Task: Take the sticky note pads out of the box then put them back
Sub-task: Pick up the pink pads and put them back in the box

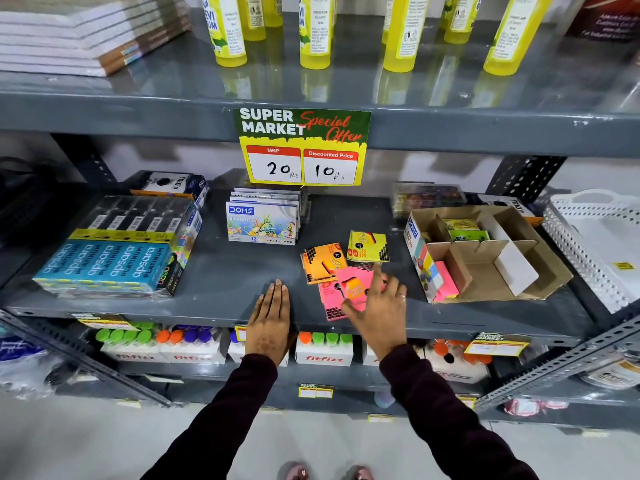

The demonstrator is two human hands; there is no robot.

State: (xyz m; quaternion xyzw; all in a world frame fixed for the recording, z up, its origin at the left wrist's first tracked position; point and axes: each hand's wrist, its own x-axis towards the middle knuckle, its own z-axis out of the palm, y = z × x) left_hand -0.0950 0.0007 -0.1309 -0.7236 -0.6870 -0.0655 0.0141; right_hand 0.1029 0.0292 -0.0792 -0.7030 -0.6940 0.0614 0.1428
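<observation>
An open cardboard box (550, 268) with dividers lies on the grey shelf (225, 278) at the right. Green and yellow pads (465, 230) sit in its back compartment, and pink pads (446, 278) in its front left one. Outside the box lie an orange sticky note pad (320, 263), a yellow one (367, 246) and a pink one (330, 306). My right hand (381, 306) pinches a second pink pad (356, 285) between thumb and fingers, just above the lying pink one. My left hand (270, 317) rests flat and empty on the shelf's front edge.
Left of the pads stand Doms oil pastel boxes (262, 223) and Apsara pencil packs (104, 265). A white perforated tray (602, 244) is at the far right. A price sign (303, 147) hangs from the shelf above, which carries yellow bottles (313, 32). Bottles fill the shelf below.
</observation>
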